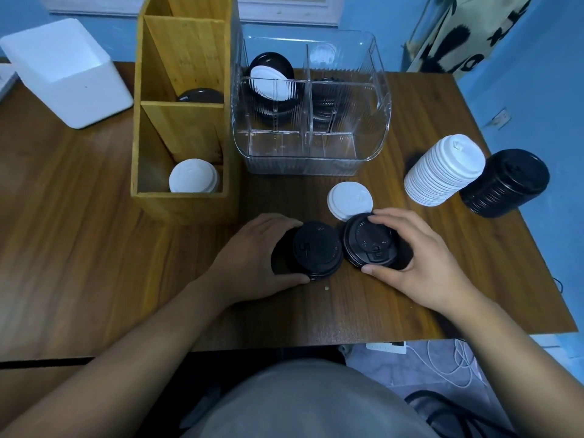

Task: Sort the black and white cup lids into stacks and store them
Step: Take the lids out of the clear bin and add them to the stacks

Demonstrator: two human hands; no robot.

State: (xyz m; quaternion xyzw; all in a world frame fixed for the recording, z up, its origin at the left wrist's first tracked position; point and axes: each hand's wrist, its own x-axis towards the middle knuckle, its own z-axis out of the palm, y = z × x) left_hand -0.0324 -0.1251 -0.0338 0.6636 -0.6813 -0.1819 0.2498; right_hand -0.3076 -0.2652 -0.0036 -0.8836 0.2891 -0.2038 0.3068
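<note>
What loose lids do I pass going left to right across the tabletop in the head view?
Short black stack in the left hand → black lids in the right hand → tall white stack → tall black stack. The single white lid overlaps the held ones, so it is omitted.

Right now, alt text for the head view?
The left hand grips the left black lids, the right hand the right black lids beside it, on a wooden table, a loose white lid just behind. A white stack and a black stack stand at right; a wooden box and clear bin behind hold more lids.
</note>
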